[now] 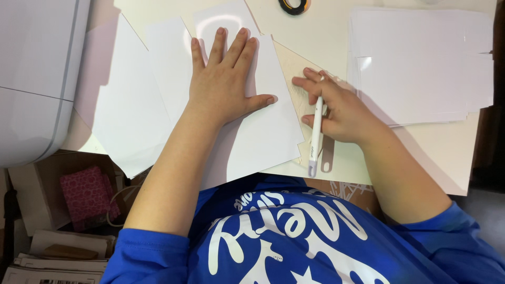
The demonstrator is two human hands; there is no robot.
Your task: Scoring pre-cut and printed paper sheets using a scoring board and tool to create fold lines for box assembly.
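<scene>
My left hand (pixel 223 79) lies flat, fingers spread, pressing on a white sheet of card (pixel 265 134) that rests on a pale mat (pixel 342 163) on the table. My right hand (pixel 339 108) is just right of that sheet's edge and grips a slim white pen-like tool (pixel 316 131), its tip pointing toward me. The forefinger reaches toward the sheet's right edge. More white sheets (pixel 131 115) overlap under and left of the pressed one.
A stack of white sheets (pixel 421 63) lies at the right. A white machine (pixel 34 73) stands at the left edge. A roll of tape (pixel 294 5) sits at the top. Below left, a cardboard box holds a pink patterned item (pixel 87 197).
</scene>
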